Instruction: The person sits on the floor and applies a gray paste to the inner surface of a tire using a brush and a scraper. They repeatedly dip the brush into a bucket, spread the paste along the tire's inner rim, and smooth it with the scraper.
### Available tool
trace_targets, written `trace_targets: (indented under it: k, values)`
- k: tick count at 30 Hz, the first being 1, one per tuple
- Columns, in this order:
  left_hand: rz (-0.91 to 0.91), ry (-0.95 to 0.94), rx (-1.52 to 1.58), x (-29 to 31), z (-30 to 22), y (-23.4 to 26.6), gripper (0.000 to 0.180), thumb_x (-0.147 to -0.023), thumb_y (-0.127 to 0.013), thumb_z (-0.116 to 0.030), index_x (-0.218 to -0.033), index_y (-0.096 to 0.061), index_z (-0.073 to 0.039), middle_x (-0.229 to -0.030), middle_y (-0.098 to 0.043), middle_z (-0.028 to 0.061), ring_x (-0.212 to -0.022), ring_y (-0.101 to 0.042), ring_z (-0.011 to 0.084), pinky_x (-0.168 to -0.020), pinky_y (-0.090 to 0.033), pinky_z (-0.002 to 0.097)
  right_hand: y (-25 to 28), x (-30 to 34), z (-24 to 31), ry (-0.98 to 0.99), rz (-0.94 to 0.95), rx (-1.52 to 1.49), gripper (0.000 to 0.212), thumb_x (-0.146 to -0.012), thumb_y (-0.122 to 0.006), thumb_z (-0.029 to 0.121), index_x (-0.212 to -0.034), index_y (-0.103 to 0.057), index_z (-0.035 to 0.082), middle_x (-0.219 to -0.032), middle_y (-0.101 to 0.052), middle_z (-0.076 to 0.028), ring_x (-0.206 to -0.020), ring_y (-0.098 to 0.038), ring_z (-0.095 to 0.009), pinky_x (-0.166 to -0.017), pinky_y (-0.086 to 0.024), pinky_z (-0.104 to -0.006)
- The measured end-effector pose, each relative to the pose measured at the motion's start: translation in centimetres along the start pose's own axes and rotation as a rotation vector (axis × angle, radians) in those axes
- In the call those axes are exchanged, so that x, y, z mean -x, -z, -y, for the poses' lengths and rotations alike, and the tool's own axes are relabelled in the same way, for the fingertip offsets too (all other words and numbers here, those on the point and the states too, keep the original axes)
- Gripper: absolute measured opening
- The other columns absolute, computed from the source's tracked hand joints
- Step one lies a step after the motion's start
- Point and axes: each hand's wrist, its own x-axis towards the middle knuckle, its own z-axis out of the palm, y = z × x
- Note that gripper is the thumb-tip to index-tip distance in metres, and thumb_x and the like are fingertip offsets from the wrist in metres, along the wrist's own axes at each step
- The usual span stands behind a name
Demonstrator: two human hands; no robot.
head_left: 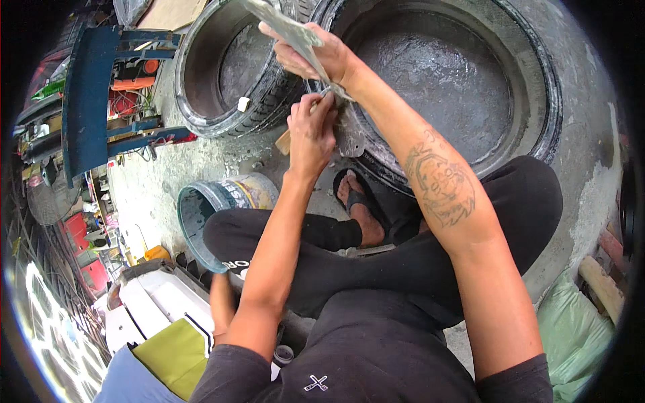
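My right hand (316, 55), reaching across from the right, is closed around a thin flat grey plate (295, 33) with pale smears. The plate slants from the top edge down toward my other hand. Just below it, my left hand (312, 133) is closed on a tool whose wooden handle (283, 143) sticks out on the left; its tip, by the plate's lower end, is partly hidden by my fingers. Beside that hand hangs a grey piece with small holes (351, 138); what it belongs to I cannot tell. Both hands are above the floor, between two tyres.
A large tyre (547, 87) lies ahead right, a smaller tyre (191, 107) ahead left. A bucket (232, 188) touches my left knee. A blue metal stand (91, 101) is at far left. Another person's blurred limb (220, 302) shows lower left. A green sack (571, 336) lies right.
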Motion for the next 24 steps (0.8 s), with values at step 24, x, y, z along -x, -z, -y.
trace_targets:
  k: [24]
  values:
    - [-0.053, 0.013, -0.082, 0.2, 0.0, -0.6, 0.04, -0.088, -0.068, -0.003, -0.128, -0.068, -0.007, -0.114, -0.061, 0.0138, -0.103, -0.059, 0.0341, -0.088, -0.046, 0.0453, -0.5, -0.1, -1.2, -0.044, 0.074, -0.544, 0.034, -0.108, -0.051, 0.023, -0.137, -0.063, 0.007, -0.061, -0.045, 0.004, -0.045, -0.041, -0.007, -0.041, -0.034, -0.0241]
